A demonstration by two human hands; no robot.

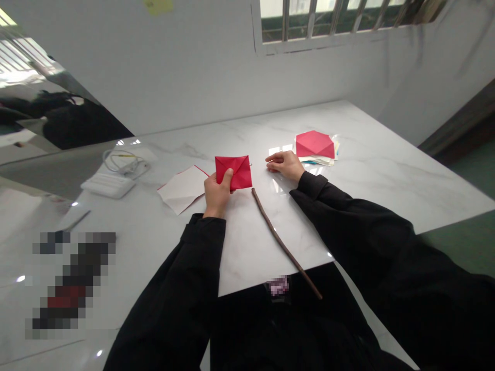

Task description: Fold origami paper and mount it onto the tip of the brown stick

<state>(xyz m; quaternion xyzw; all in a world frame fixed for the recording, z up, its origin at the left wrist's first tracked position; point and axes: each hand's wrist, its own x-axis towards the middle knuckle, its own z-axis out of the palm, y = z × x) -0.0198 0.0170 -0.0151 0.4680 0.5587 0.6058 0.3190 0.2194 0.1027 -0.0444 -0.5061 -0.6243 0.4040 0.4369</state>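
Note:
My left hand (217,194) grips a folded square of red origami paper (234,172), with the thumb pressed on its lower edge. My right hand (284,165) rests on the white marble table (386,175), palm down and holding nothing. Just beyond its fingers lies a stack of paper sheets (315,161), topped by a red folded piece (314,144). To the left of the left hand lies a creased sheet of white paper with a red edge (181,189). A thin brown wooden stick (286,243) runs diagonally between my forearms, its near end past the table edge.
A white flat box (108,185) and a tangled white cable (124,162) lie at the table's left. A glossy surface at the lower left holds a pixelated object (73,278). A wall with a barred window (332,20) stands behind the table.

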